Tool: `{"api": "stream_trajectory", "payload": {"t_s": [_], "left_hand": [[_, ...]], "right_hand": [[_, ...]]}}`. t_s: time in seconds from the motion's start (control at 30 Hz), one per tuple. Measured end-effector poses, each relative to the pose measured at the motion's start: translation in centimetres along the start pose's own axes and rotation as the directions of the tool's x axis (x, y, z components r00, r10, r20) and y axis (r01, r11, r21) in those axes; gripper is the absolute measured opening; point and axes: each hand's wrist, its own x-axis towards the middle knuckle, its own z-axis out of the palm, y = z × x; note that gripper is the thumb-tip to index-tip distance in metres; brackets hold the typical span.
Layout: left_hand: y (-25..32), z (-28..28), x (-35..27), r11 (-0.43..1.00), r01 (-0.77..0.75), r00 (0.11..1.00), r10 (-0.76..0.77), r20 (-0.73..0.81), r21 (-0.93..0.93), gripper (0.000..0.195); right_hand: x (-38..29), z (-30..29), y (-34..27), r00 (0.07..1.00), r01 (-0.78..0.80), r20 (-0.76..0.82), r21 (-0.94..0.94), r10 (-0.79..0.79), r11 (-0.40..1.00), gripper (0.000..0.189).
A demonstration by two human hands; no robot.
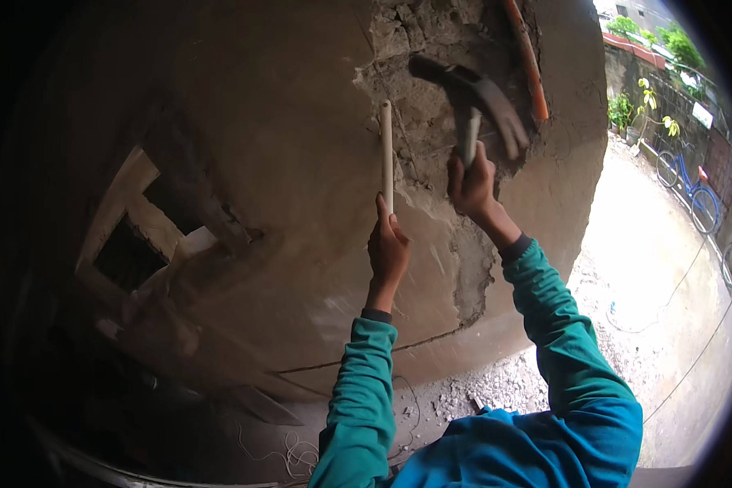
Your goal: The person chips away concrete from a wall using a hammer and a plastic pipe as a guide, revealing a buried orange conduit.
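Note:
My left hand (390, 250) grips the lower end of a pale, straight rod (387, 146), held upright in front of a plastered wall (299, 219). The rod's top end, with a dark spot on it, is beside the left edge of a broken-out patch (424, 131) of rough masonry. Whether the rod touches the wall I cannot tell. In my right hand (474, 186) is a claw hammer (482, 91), slightly blurred, raised before the same patch. Its claw curves down to the right, and its striking face points left, above and apart from the rod.
An orange conduit (529, 67) runs down the broken patch's right side. Rubble (482, 390) lies along the wall's foot, and a loose pale cord (299, 454) coils on the floor. Left is a block-like frame (152, 213) with dark openings. A blue bicycle (686, 180) stands outside, right.

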Motion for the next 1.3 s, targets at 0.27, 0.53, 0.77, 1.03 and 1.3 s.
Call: {"api": "stream_trajectory", "payload": {"t_s": [0.27, 0.53, 0.77, 1.03, 1.3], "left_hand": [[6.7, -3.1, 3.0, 0.508, 0.754, 0.645, -0.449, 0.619, -0.417, 0.044], [4.2, -2.8, 4.2, 0.998, -0.007, 0.996, 0.001, 0.09, 0.064, 0.044], [1.6, -2.7, 7.0, 0.986, 0.085, 0.991, -0.099, 0.094, 0.145, 0.028], [1.2, -5.7, 7.7, 0.913, 0.004, 0.994, -0.049, 0.101, 0.409, 0.022], [1.9, -0.3, 6.0, 0.983, 0.156, 0.986, -0.16, 0.044, 0.093, 0.022]], "right_hand": [[-0.9, -2.4, 3.2, 0.946, -0.273, 0.132, -0.168, 0.296, 0.947, 0.02], [0.3, -5.9, 0.7, 0.962, -0.236, 0.121, -0.086, 0.245, 0.968, 0.018], [0.8, -4.2, 0.6, 0.969, -0.212, 0.113, -0.071, 0.219, 0.975, 0.017], [0.8, -1.7, 1.4, 0.97, -0.215, 0.114, -0.017, 0.216, 0.976, 0.017], [0.7, 1.4, 4.3, 0.976, -0.213, 0.05, 0.006, 0.213, 0.977, 0.019]]}}
